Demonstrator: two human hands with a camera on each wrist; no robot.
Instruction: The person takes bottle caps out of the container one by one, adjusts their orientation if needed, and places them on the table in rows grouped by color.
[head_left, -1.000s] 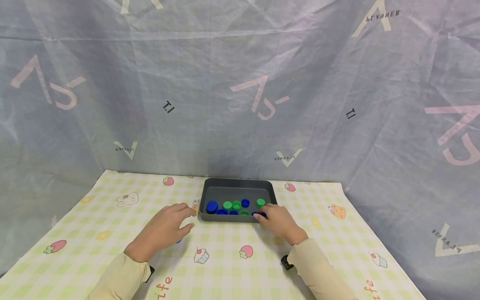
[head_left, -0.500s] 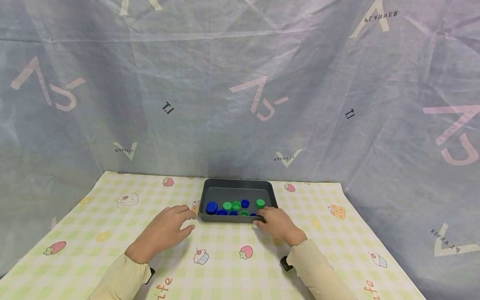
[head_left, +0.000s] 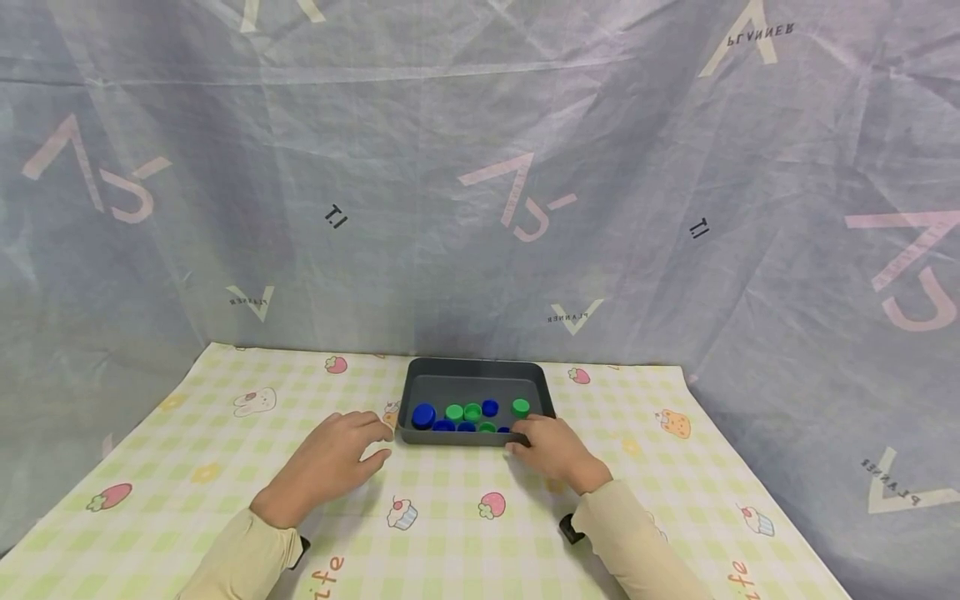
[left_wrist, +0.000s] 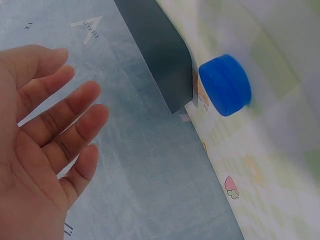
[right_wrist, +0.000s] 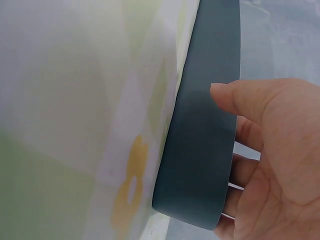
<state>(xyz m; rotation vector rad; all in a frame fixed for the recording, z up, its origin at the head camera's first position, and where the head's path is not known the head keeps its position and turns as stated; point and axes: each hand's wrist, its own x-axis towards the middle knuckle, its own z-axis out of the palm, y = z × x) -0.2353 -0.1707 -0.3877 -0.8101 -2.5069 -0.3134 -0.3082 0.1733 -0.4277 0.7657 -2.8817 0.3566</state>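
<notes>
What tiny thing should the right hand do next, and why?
Maybe the right hand should gently pinch the blue cap peeking out beside it in the grey tray. The hand reaches in over the near side, and that cap looks very close. The fingertips are hidden, so I can't tell if they hold something.

Three views share one tray (head_left: 457,437)

The head camera looks forward and down over the table (head_left: 442,558); wrist cameras, tipped sideways, look close past the left hand (left_wrist: 35,155) and right hand (right_wrist: 277,150) at the tray's outer side.
</notes>
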